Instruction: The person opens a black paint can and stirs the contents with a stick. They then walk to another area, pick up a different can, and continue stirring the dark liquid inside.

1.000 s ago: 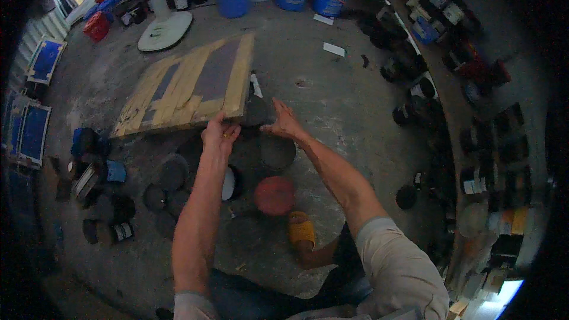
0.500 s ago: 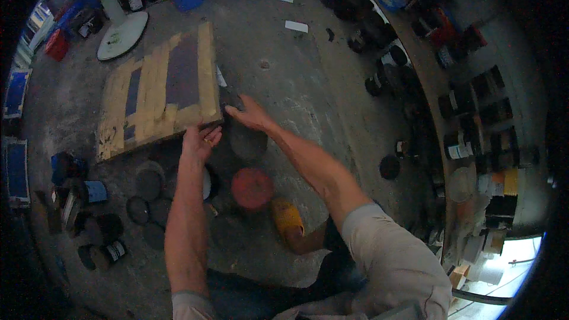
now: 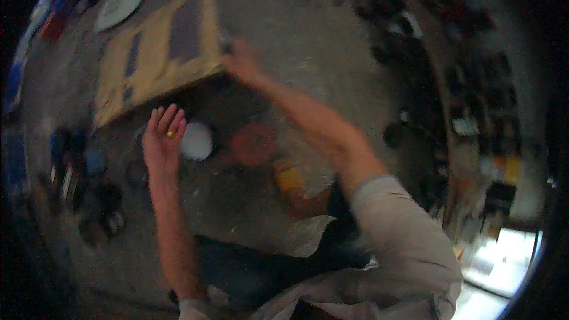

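Note:
A flat rectangular frame (image 3: pixel 155 53), covered in tan tape around dark panels, is tilted ahead of me on the left. My right hand (image 3: pixel 242 62) is at its right edge near the close corner, the fingers seeming to grip that edge, though motion smears them. Below the frame's near edge and apart from it, my left hand (image 3: pixel 164 133) is open and turned up, fingers loosely bent, a yellow ring on one finger. Beside that hand lies a round white lid-like disc (image 3: pixel 196 141). The frame's underside is hidden.
A round red lid-like thing (image 3: pixel 253 144) and my yellow shoe (image 3: pixel 288 176) are below my right arm. Dark containers (image 3: pixel 101 201) stand at the left. Shelves with blurred containers (image 3: pixel 465 127) run along the right. A white oval base (image 3: pixel 122 5) stands behind the frame.
My left hand has let go of the frame's near edge and moved left, toward me. My right hand has come onto its right edge. The whole view has shifted and blurred; the white disc shows more.

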{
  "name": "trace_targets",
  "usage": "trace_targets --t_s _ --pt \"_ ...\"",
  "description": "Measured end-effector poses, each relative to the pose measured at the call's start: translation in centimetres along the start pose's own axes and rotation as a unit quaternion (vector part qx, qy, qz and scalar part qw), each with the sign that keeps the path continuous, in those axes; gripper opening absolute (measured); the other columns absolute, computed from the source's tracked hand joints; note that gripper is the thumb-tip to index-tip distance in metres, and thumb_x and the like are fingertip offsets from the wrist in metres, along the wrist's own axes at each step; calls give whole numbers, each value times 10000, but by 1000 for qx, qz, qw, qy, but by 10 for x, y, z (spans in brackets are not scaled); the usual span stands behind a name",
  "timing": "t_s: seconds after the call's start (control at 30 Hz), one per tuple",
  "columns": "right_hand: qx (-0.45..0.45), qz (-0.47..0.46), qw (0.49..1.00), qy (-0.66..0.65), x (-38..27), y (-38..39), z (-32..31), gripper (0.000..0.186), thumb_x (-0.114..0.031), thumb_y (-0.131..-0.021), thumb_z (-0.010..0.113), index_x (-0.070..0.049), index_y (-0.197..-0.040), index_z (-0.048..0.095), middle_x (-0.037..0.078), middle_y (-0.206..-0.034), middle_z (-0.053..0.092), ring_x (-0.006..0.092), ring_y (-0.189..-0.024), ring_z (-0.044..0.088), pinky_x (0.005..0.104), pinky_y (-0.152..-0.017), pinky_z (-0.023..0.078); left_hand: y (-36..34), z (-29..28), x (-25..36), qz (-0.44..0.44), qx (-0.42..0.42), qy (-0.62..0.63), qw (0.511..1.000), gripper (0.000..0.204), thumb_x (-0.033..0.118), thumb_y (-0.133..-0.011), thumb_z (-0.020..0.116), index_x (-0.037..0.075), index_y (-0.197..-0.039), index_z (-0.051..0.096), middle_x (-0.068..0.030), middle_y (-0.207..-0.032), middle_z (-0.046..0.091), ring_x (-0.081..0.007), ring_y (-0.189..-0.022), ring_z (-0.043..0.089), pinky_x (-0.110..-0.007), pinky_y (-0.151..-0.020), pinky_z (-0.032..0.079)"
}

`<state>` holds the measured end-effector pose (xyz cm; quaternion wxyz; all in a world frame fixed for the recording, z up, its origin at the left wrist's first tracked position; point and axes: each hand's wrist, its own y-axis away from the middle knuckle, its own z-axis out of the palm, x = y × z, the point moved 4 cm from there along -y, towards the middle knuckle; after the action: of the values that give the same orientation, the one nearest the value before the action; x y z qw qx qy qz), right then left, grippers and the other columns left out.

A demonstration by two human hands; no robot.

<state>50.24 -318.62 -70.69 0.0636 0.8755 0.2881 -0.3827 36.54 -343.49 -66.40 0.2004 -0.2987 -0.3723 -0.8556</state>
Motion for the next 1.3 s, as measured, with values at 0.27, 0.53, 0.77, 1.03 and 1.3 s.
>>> trace_targets --t_s 0.27,0.53,0.77,1.03,1.3 --pt "-119 -349 929 -19 -99 50 14 536 -297 -886 738 -18 -1311 570 182 -1184 656 340 -1056 658 427 -917 530 127 -135 24 270 300 147 903 382 202 -1007 587 9 -1321 486 -162 -1201 639 -287 -1046 653 -381 -847 566" --pt "-331 -291 872 213 -108 130 94 962 -399 -724 849 -146 -1519 370 154 -1543 373 444 -1404 349 641 -1092 360 133 -131 -19 176 261 100 944 374 261 -986 644 51 -1279 541 -123 -1178 658 -266 -981 679 -388 -821 580" --pt "-368 -435 755 325 -110 106 115 455 -181 -809 745 -183 -1257 665 61 -1525 437 398 -1432 327 552 -1082 368 138 -125 -5 144 243 139 949 377 231 -999 623 49 -1308 505 -131 -1168 650 -239 -956 672 -363 -811 559" --pt "-335 -488 771 234 -107 97 113 370 -74 -737 692 -178 -1089 740 53 -1411 523 367 -1349 403 504 -1046 397 140 -130 -3 117 213 127 962 366 218 -984 644 43 -1284 529 -126 -1128 663 -239 -952 672 -354 -796 561" --pt "-300 -464 791 261 -100 101 120 488 -79 -748 698 -214 -1217 694 66 -1459 497 377 -1357 410 513 -1045 425 41 -166 -61 36 166 -250 953 310 134 -912 664 79 -1211 601 -110 -1100 686 -257 -905 690 -372 -781 572"
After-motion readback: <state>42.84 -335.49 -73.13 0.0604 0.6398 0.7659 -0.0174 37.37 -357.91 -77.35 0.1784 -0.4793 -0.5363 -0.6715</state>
